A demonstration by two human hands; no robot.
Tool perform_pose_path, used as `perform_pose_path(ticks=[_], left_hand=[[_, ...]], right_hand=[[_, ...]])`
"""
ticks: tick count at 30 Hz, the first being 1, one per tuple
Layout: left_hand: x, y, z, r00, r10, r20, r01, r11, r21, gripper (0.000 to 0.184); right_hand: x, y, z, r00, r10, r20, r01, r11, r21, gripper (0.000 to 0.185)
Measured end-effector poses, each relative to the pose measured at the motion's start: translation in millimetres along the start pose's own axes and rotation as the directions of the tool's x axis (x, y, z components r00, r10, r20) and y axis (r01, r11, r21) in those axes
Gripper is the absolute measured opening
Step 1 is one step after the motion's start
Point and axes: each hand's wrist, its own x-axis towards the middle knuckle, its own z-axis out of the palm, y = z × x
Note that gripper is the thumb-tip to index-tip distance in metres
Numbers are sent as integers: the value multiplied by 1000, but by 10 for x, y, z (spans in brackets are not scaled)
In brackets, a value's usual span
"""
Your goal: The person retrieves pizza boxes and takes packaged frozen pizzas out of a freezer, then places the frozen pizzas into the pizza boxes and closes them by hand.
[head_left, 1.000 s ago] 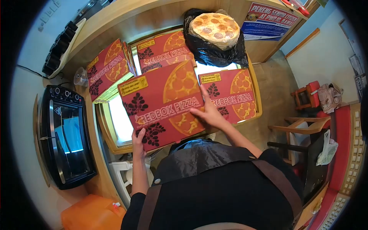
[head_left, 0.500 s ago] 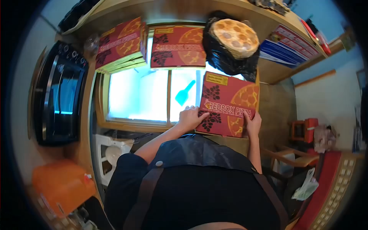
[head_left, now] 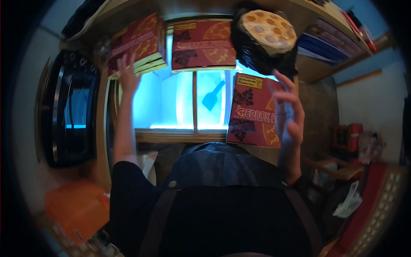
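Note:
My left hand (head_left: 128,77) reaches to the front of the stack of red pizza boxes (head_left: 139,40) at the far left. Its fingers are spread over the top box's near edge; whether they touch it is hard to tell. Above the right side of a closed red pizza box (head_left: 248,113) is my right hand (head_left: 290,107), open, its fingers extended and slightly bent, hiding part of the printed lid. Between these, at the back, lies another red pizza box (head_left: 203,47) with something yellowish beneath it.
Stacked topped pizza bases (head_left: 269,32) rest on a black plastic bag (head_left: 252,55) at the back right. A blue scoop-shaped tool (head_left: 213,97) shows in the brightly lit glass-topped case (head_left: 167,103). A black oven (head_left: 70,107) and an orange container (head_left: 79,207) are at left.
Both hands have let go of the right pizza box. My left hand has moved left and forward to the left stack; my right hand has lifted and opened.

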Motion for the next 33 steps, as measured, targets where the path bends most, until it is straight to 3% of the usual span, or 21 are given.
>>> perform_pose_path(ticks=[1, 3, 5, 9, 11, 14, 17, 23, 26, 27, 29, 30, 31, 32, 33], left_hand=[[48, -156, 24, 995, 26, 95, -27, 1000, 5, 86], [66, -427, 315, 979, 110, 171, -112, 994, -1, 72], [237, -1158, 1354, 842, 538, 46, -538, 826, 167, 58], [193, -802, 770, 831, 493, -257, -501, 865, 38, 37], [149, -702, 526, 806, 440, -396, -491, 871, -30, 25], [185, -896, 732, 812, 430, -394, -520, 840, -156, 18], [136, -673, 204, 870, 389, -305, -468, 845, -259, 15], [55, -690, 236, 931, 261, -256, -341, 872, -352, 23], [82, -668, 163, 967, 196, -166, -251, 858, -449, 25], [46, -768, 357, 949, 168, -267, -278, 846, -455, 25], [127, -737, 178, 976, 132, -175, -192, 896, -400, 32], [124, -785, 194, 977, -84, -196, -9, 902, -431, 36], [99, -841, 267, 934, -293, -205, 170, 868, -466, 40], [58, -912, 375, 849, -487, -204, 336, 797, -502, 45], [8, -1124, 597, 734, -669, -115, 559, 692, -457, 66]], right_hand=[[176, -145, 154, 969, -197, 147, 178, 975, 133, 58], [486, -422, 433, 772, -509, 381, 338, 836, 433, 59], [684, -637, 659, 627, -616, 476, 345, 768, 539, 58], [787, -776, 1016, 516, -639, 571, 316, 761, 567, 55], [791, -809, 1089, 511, -616, 599, 300, 781, 547, 54], [694, -848, 1097, 527, -586, 616, 293, 805, 515, 52], [584, -863, 1056, 545, -558, 626, 294, 826, 481, 50], [621, -818, 1099, 568, -556, 607, 281, 824, 492, 46], [716, -650, 1077, 677, -535, 506, 255, 815, 520, 44], [750, -517, 1068, 765, -478, 432, 219, 823, 524, 44], [799, -96, 1091, 952, -206, 225, 48, 830, 556, 43], [814, 215, 1121, 991, 60, 117, -121, 769, 628, 38], [807, 588, 1118, 955, 294, 35, -254, 754, 606, 41], [707, 1070, 1093, 820, 561, -113, -397, 700, 593, 41], [532, 1620, 1062, 665, 720, -199, -467, 608, 642, 46]])
